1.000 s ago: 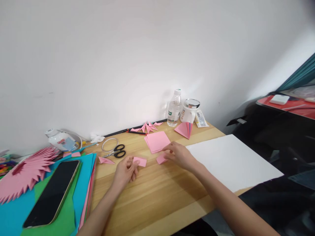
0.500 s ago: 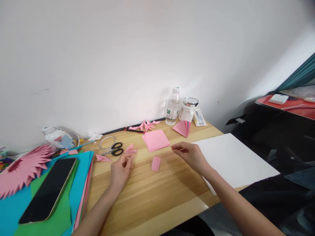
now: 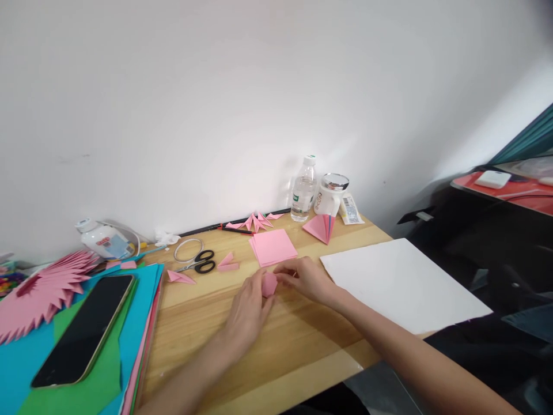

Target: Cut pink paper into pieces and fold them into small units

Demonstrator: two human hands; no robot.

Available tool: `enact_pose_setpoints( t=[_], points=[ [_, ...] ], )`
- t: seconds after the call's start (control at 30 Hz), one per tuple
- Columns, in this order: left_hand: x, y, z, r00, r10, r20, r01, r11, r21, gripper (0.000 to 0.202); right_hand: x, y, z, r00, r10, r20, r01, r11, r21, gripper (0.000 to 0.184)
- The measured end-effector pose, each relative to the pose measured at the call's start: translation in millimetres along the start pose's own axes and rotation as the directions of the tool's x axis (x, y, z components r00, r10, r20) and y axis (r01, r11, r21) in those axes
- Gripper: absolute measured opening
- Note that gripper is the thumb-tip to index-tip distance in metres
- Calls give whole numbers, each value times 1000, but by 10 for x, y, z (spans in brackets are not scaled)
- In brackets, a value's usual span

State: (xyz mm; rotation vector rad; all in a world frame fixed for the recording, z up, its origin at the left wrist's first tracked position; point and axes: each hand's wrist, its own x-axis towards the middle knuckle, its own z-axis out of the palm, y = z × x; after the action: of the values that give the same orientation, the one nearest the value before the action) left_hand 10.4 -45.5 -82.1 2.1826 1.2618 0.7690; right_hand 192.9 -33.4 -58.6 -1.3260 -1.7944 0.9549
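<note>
My left hand point(image 3: 248, 308) and my right hand point(image 3: 306, 279) meet over a small folded pink paper piece point(image 3: 269, 284) on the wooden table point(image 3: 268, 346). Fingers of both hands pinch its edges, so both are closed on it. Just behind lies a stack of pink square sheets point(image 3: 273, 246). Two folded pink triangles point(image 3: 228, 263) rest to the left, beside black-handled scissors point(image 3: 199, 263).
A phone point(image 3: 82, 329) lies on blue and green sheets point(image 3: 116, 369) at the left, next to a pink pleated fan point(image 3: 41, 291). A large white sheet point(image 3: 401, 282) covers the right side. A water bottle point(image 3: 303, 188), a jar point(image 3: 330, 195) and a glue bottle point(image 3: 101, 237) stand by the wall.
My left hand let go of a folded pink piece by the scissors and moved right. Both hands closed in on the small pink piece that lay alone on the table.
</note>
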Motion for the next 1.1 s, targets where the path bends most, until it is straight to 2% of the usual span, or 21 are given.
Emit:
enact_pose_setpoints(
  t=[0.07,0.1,0.17,0.23,0.27,0.37,0.4,0.5,0.57,0.63,0.67,0.73,0.77,0.8,0.87,0.97,1.1],
  points=[
    [59,-28,-43,993,-117,-34,109,978,-180,42,74,-19,-11,990,14,-141,7,989,149,13],
    [92,-30,-90,982,-184,-35,166,941,-295,42,120,-33,-27,981,62,-183,-10,963,270,16],
    [158,-6,-216,961,-276,15,241,810,-534,43,215,-71,-70,974,180,-138,-83,847,525,30],
    [215,41,-345,957,-284,68,254,696,-671,47,284,-116,-123,978,201,-62,-114,755,645,38],
    [234,64,-397,957,-279,74,249,668,-701,48,297,-138,-155,982,169,-78,-80,763,641,37],
    [250,88,-468,962,-262,80,237,646,-726,44,205,-169,-303,963,48,-267,90,872,481,30],
    [243,78,-465,960,-265,88,243,640,-729,42,131,-163,-373,947,52,-318,100,890,445,29],
    [206,8,-416,948,-290,131,290,616,-732,42,-161,-117,-595,928,139,-346,34,893,449,36],
    [183,-40,-373,943,-290,163,314,614,-724,42,-336,-95,-687,954,110,-279,-1,932,362,26],
    [167,-64,-339,945,-278,171,314,628,-712,40,-422,-106,-692,985,107,-134,-61,949,308,26],
    [163,-64,-328,947,-268,175,311,640,-702,38,-418,-126,-662,989,111,-99,-78,955,286,28],
    [166,-42,-317,953,-243,181,300,675,-674,32,-323,-185,-554,984,90,-154,-52,970,236,30],
    [173,-22,-319,956,-228,183,291,694,-658,30,-242,-219,-485,976,46,-214,0,978,211,24],
    [184,2,-325,959,-215,183,282,711,-644,28,-150,-251,-412,978,-9,-207,53,977,208,22],
    [216,48,-348,964,-206,167,264,723,-639,28,33,-302,-271,994,-69,-81,88,963,254,21],
    [265,75,-394,968,-221,117,241,701,-671,28,211,-314,-119,990,-84,115,50,960,275,21],
    [265,-26,-412,974,-224,46,185,657,-731,29,265,-192,-35,972,-54,231,-23,948,319,16]
  ],
)
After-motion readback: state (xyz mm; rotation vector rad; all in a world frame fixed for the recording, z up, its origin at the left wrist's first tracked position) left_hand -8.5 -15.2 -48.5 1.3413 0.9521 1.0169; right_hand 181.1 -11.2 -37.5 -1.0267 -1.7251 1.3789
